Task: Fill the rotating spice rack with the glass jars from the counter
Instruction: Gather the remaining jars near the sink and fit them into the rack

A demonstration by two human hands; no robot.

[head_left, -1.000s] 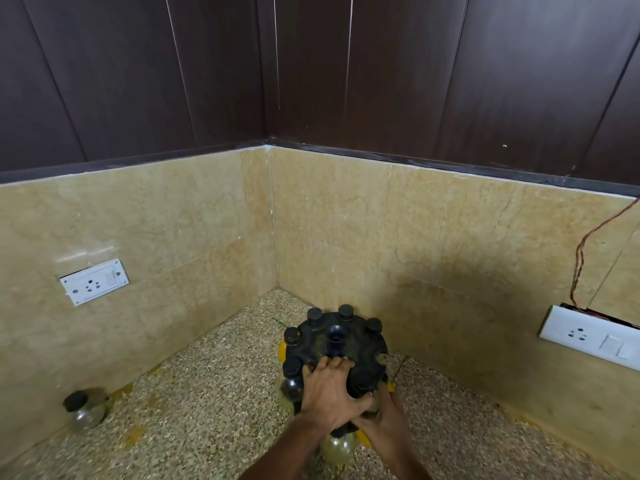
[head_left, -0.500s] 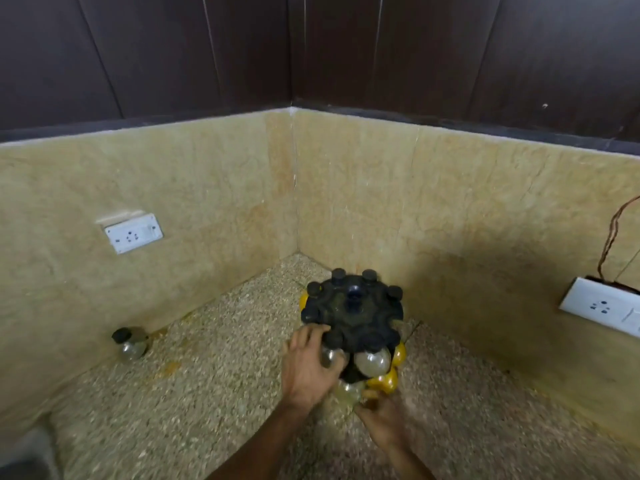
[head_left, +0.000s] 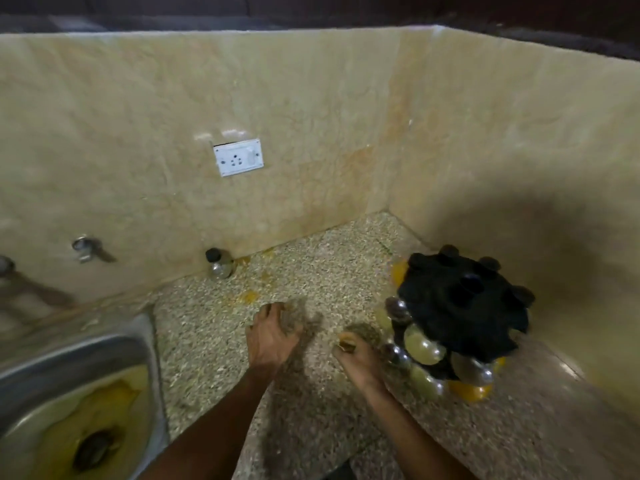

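A lone glass jar (head_left: 219, 264) with a black cap stood against the marble wall, below a white socket (head_left: 238, 157), well apart from the black spice rack (head_left: 460, 303) loaded with round jars. A steel sink (head_left: 79, 355) lay left on the speckled desk (head_left: 207, 341). The left hand (head_left: 272, 336) hovered open and empty; the right hand (head_left: 360, 362) rested beside the rack, its grip unclear.
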